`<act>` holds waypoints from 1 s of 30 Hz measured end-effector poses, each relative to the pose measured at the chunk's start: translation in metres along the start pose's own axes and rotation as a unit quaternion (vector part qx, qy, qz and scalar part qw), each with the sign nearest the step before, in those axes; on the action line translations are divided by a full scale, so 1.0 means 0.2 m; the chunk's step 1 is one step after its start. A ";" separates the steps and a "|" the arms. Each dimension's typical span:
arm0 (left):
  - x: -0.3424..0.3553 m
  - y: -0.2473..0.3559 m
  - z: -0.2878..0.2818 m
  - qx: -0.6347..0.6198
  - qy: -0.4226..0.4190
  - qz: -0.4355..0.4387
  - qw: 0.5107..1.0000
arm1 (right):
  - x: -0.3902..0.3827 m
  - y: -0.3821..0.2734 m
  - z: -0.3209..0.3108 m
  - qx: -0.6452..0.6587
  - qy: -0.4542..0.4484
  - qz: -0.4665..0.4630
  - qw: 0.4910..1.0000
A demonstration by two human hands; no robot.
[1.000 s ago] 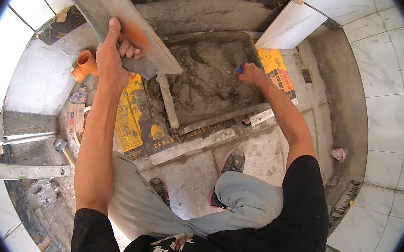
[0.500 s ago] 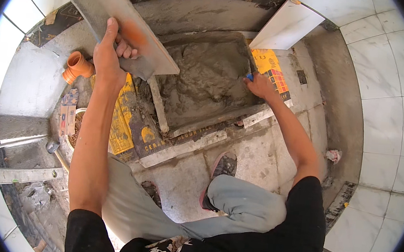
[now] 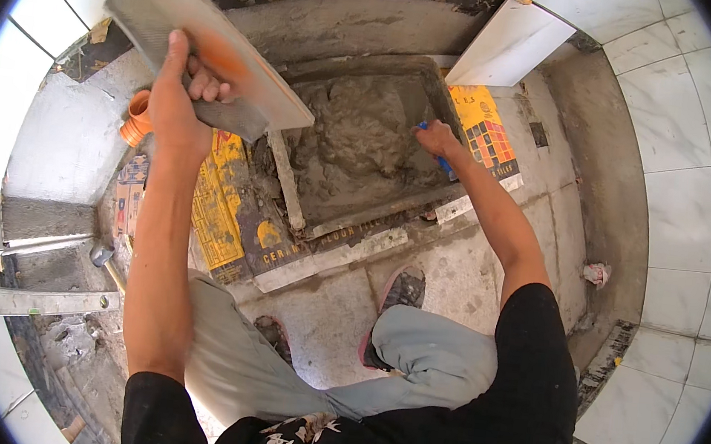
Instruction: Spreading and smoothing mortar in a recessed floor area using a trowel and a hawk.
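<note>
Left hand [image 3: 181,96] grips the tile [image 3: 217,55] far-left, long axis running far-left to near-right, its near end toward the mortar bed [image 3: 358,149]; right hand [image 3: 436,137], fingers closed around blue-handled trowel [image 3: 443,160], is nearer, on it.

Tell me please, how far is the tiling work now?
Done: wet mortar already fills the framed patch of floor. In hand: the left hand holds a tile above it, while the right hand works the mortar with a blue-handled tool. Left: the tile is not yet laid.
</note>
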State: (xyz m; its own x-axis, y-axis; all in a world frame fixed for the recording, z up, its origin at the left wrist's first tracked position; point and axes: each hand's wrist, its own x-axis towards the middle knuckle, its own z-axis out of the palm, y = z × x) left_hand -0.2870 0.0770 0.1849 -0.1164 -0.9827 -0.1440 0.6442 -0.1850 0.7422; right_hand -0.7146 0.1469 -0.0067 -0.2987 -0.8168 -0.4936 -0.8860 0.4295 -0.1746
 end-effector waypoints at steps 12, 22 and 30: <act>-0.06 0.04 0.08 -0.070 -0.037 0.023 0.997 | -0.23 -0.09 -0.04 -0.109 -0.003 -0.099 0.989; -0.08 0.13 0.05 -0.044 -0.021 0.046 0.998 | -0.44 -0.16 -0.28 -0.152 0.042 -0.078 0.984; -0.08 0.14 0.01 -0.063 0.008 0.035 0.997 | 0.02 -0.20 -0.09 0.252 -0.030 0.120 0.960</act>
State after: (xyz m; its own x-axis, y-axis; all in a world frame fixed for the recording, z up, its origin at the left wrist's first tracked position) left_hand -0.2680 0.0876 0.2095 -0.0572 -0.9927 -0.1059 0.7404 -0.1133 0.6625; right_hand -0.6856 0.1198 0.0134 -0.4394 -0.6535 -0.6163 -0.5060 0.7469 -0.4313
